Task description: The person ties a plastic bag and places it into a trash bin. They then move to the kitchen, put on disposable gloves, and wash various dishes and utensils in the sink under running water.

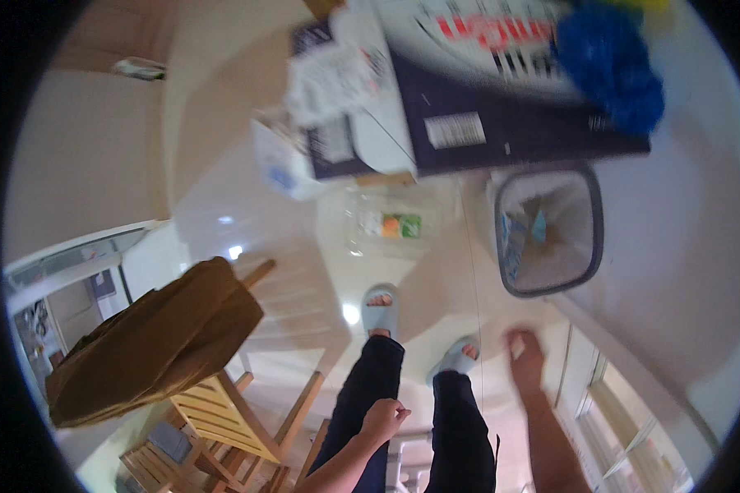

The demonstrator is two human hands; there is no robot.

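Note:
My left hand [385, 419] hangs over my left thigh with its fingers curled, and nothing shows in it. Lower right, my right hand [523, 356] is blurred above the tiled floor, fingers bent; whether it pinches something small is unclear. Beyond that hand stands a lined waste bin [596, 237] with a dark rim, some blue and light wrappers [513, 243] inside. A clear plastic packet or tray [401, 225] with a green and orange label lies on the floor to the bin's left. Both hands are apart from these things.
Large printed cartons [462, 132] stand ahead, with a blue plastic bag [616, 74] and crumpled white plastic [330, 86] on them. Left, a brown paper bag [160, 345] rests above a slatted wooden chair [228, 413]. A white wall [666, 246] runs along the right.

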